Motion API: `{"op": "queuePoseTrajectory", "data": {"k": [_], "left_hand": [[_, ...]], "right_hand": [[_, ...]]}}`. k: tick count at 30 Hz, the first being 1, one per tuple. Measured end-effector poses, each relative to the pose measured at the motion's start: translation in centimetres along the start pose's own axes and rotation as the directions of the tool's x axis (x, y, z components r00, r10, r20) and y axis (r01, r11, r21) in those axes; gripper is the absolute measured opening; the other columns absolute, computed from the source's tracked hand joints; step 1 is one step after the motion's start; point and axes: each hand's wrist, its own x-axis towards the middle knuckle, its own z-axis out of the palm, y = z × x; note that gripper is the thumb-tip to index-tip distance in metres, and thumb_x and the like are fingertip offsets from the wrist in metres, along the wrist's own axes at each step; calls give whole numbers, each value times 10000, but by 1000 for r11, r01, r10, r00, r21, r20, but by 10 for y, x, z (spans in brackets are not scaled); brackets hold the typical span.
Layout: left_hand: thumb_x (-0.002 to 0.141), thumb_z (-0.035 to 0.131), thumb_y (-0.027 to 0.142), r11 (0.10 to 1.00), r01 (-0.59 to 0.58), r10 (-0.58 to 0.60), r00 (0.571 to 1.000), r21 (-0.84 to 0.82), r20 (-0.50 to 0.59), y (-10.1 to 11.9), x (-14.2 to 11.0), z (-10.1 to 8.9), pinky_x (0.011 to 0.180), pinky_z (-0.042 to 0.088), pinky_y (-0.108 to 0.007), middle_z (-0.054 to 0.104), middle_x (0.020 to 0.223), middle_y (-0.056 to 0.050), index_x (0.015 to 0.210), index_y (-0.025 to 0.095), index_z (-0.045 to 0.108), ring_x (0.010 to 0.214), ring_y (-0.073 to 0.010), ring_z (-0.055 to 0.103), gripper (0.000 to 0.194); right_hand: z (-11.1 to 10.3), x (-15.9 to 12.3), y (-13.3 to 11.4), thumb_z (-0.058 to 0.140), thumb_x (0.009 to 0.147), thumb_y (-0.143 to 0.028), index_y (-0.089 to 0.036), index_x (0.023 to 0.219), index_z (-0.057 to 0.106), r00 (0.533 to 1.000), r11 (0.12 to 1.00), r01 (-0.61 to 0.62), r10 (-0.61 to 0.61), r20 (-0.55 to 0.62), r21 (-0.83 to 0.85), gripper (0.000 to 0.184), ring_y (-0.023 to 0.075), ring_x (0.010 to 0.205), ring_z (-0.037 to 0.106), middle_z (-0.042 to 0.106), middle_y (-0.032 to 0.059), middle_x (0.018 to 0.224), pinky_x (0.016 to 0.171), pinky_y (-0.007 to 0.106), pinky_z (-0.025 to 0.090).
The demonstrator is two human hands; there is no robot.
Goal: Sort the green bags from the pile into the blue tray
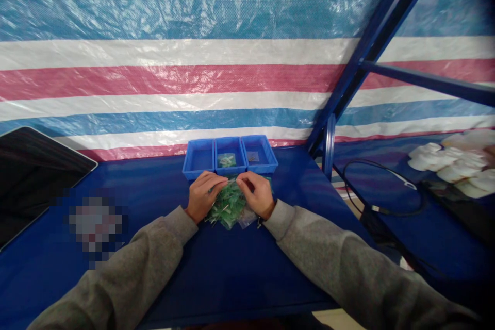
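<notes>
A heap of small green and clear plastic bags (227,206) lies on the blue table, with thin pale pieces among them. Over the heap's left side is my left hand (204,193), its thumb and fingertips pinched together. My right hand (258,193) pinches likewise on the right, the two sets of fingertips a short gap apart. Whatever sits between the fingers is too small to make out. Just behind the hands stand three blue bins in a row: the left bin (198,157), the middle bin (244,162) with a green bag (226,160), and the right bin (274,161) with a clear bag (252,156).
A dark flat screen (34,180) stands at the left, near a blurred-out patch (95,221). On the right are a blue metal frame (328,147), a looped black cable (348,185) and white rolls or bundles (450,162). A striped sheet (174,82) hangs behind the table.
</notes>
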Motion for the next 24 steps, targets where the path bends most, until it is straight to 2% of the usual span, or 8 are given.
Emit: {"op": "queuePoseTrajectory", "data": {"k": [6, 14, 20, 24], "left_hand": [[842, 559, 191, 999, 38, -38, 999, 33, -3, 4, -2, -1, 710, 485, -258, 674, 812, -28, 907, 177, 652, 744, -128, 603, 115], [858, 534, 204, 998, 41, -41, 999, 38, 1, 6, 0, -3, 704, 482, -257, 665, 800, -33, 931, 170, 642, 731, -125, 598, 134], [836, 571, 201, 1000, -18, 18, 1000, 4, 9, 6, 1, -2, 719, 488, -286, 679, 823, -37, 906, 177, 649, 759, -140, 602, 108], [838, 563, 186, 1000, -5, 5, 1000, 18, -5, 5, 1, -1, 719, 486, -283, 676, 797, -27, 877, 179, 650, 749, -137, 597, 95]], "right_hand": [[-2, 1, -5, 423, 905, -301, -183, 771, 586, 999, 999, 34, -34, 20, -11, 242, 130, 644, 547, 602, 16, 700, 636, 240, 409], [-2, 1, -6, 429, 902, -305, -184, 829, 589, 996, 996, 75, -76, 35, 42, 214, 128, 640, 522, 591, 22, 739, 628, 239, 404], [-1, 1, -2, 416, 910, -308, -187, 779, 594, 999, 998, 50, -50, -4, 42, 252, 139, 669, 551, 592, 24, 717, 660, 250, 418], [0, 1, -1, 433, 905, -317, -190, 739, 609, 999, 998, 50, -50, 9, 31, 273, 137, 648, 553, 586, 20, 683, 648, 251, 427]]}}
